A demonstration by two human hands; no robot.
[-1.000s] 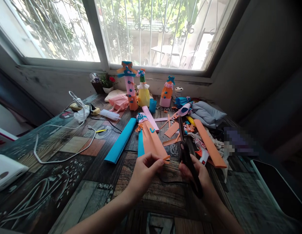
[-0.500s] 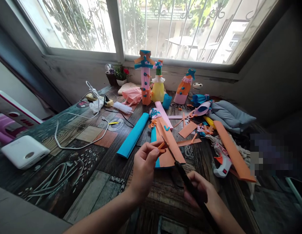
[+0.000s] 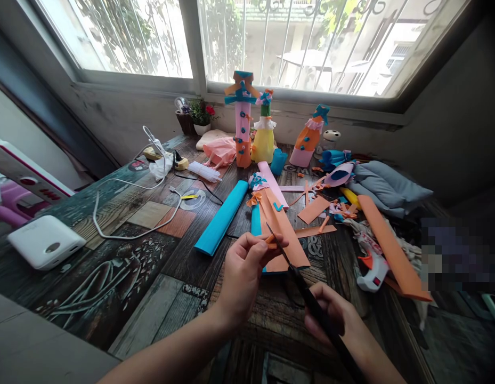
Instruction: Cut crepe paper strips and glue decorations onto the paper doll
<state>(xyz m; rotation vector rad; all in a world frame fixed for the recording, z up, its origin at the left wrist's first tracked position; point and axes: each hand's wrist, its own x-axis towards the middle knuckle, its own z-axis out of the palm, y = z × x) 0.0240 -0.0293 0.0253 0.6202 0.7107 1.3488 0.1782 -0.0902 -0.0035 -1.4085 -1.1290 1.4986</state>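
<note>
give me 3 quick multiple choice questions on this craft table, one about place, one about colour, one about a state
1. Where does the rolled blue paper tube lie?
A. left of the left hand
B. on the windowsill
C. under the grey cushion

2. What colour is the small paper strip pinched by the left hand?
A. green
B. orange
C. white

3. How are the black scissors in the right hand?
A. lying on the table
B. held, blades at the strip
C. hanging on the wall

Answers:
1 A, it lies on the wooden table left of that hand.
2 B, orange shows at the fingertips.
3 B, the tip meets the strip.
</note>
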